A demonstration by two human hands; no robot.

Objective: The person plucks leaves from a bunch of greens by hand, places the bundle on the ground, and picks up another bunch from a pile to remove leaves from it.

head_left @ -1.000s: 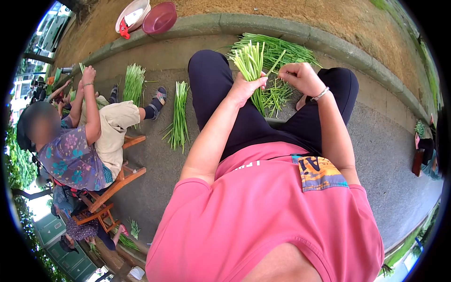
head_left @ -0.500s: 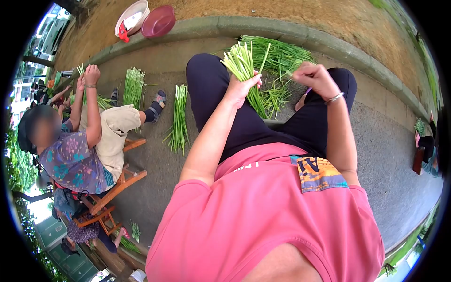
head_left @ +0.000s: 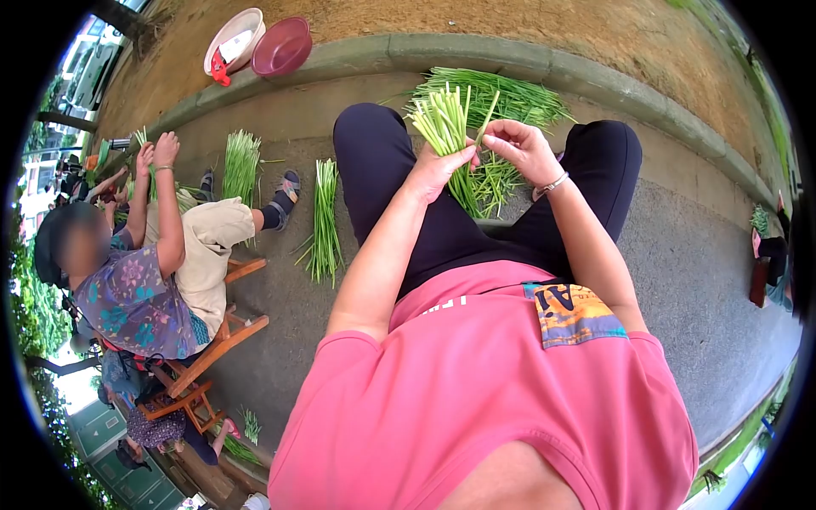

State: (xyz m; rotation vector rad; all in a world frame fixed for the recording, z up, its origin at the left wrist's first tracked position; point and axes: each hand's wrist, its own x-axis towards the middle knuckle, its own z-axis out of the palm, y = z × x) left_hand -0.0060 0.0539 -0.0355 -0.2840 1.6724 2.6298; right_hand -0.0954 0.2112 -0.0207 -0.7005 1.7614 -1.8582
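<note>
My left hand [head_left: 435, 172] is wrapped round a bunch of green stalks [head_left: 442, 123], pale cut ends upward, above my lap. One stalk [head_left: 486, 116] stands apart at the bunch's right side. My right hand [head_left: 524, 153] has come close beside it, thumb and fingertips pinched at this stalk. Below the hands, loose green pieces [head_left: 495, 180] lie between my knees. Behind them a large pile of long green stalks [head_left: 510, 98] rests on the ground by the kerb.
Two basins, one pale [head_left: 228, 38] and one dark red [head_left: 282, 47], stand beyond the kerb [head_left: 476, 53]. Stalk bundles [head_left: 323, 221] lie on the pavement at left. A seated person [head_left: 136, 289] on a wooden chair [head_left: 223, 344] holds stalks; other people are behind.
My right hand has moved back left and down to the bunch, after being raised away from it half a second ago. My left hand keeps its hold on the stalks.
</note>
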